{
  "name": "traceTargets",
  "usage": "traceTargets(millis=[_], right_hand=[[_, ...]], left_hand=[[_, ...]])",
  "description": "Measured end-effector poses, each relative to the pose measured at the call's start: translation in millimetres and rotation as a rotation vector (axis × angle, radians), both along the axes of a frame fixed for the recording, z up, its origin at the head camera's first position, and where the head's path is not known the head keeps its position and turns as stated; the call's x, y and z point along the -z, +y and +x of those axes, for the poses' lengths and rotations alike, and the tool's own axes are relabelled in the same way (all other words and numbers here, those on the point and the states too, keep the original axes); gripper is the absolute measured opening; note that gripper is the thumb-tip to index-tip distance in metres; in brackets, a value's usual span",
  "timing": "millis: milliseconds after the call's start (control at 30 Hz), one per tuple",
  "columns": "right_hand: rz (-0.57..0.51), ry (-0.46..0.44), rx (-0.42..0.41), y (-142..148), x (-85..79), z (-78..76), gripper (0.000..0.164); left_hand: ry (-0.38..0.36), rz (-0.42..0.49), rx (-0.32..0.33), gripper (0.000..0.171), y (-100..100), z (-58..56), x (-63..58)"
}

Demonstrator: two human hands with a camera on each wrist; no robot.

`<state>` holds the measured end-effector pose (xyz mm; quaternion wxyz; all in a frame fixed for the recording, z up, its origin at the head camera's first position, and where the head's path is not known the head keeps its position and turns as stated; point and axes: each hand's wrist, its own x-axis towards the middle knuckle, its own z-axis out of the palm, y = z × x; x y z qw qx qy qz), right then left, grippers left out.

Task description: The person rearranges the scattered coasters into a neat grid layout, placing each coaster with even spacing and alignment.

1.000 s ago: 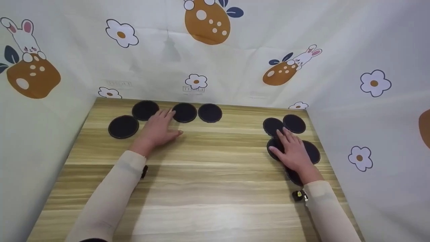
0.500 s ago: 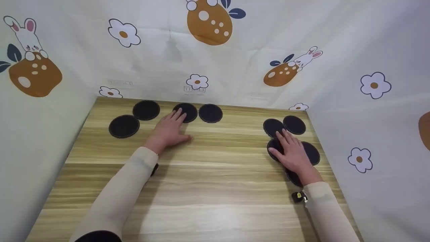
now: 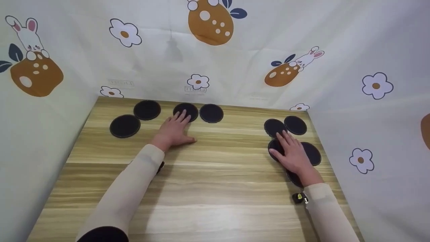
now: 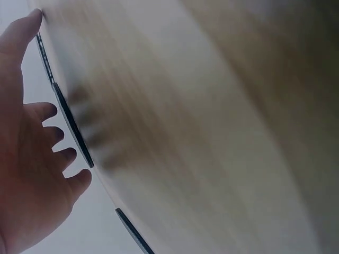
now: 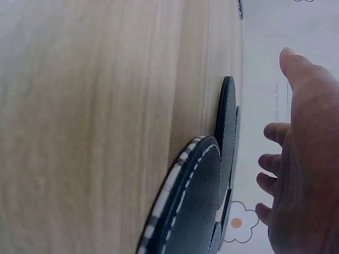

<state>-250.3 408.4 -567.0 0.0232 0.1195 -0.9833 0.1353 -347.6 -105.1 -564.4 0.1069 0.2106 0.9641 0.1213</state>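
Observation:
Round black coasters with stitched rims lie on the wood-grain table. In the head view, my left hand (image 3: 174, 131) is spread palm down, with its fingertips over the near part of a back-row coaster (image 3: 192, 110). The left wrist view shows that coaster (image 4: 73, 127) below the relaxed fingers, with a gap between. My right hand (image 3: 293, 153) hovers over the right-hand cluster, its thumb above one coaster (image 3: 274, 146) and its fingers near another (image 3: 273, 127). From the right wrist, the spread fingers stand apart from the stacked-looking near coaster (image 5: 193, 196). Neither hand holds anything.
Another coaster (image 3: 211, 113) lies right of the left hand, and two more, a far one (image 3: 147, 110) and a nearer one (image 3: 125, 126), lie left. The right cluster includes a corner coaster (image 3: 295, 125) and one beside the hand (image 3: 311, 154). A printed curtain (image 3: 235, 67) surrounds the table (image 3: 215, 181).
My left hand has moved right, from between two back-row coasters to over the right one of them. The right hand stays almost still, and the coasters keep their places.

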Motion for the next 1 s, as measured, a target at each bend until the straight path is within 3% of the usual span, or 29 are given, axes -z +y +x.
traceTargets(millis=[333, 567, 1000], right_hand=[[-0.014, -0.013, 0.005, -1.0, -2.8, 2.3, 0.083], [-0.054, 0.056, -0.013, -2.2, -4.0, 5.7, 0.084], [-0.032, 0.013, 0.077, -3.1, -1.9, 7.3, 0.089]], left_hand=[[-0.003, 0.012, -0.004, 0.11, 0.4, 3.5, -2.5], [-0.014, 0.021, -0.007, 0.11, 1.2, 4.3, -4.3], [-0.031, 0.022, -0.007, 0.11, 1.0, 3.9, -3.2]])
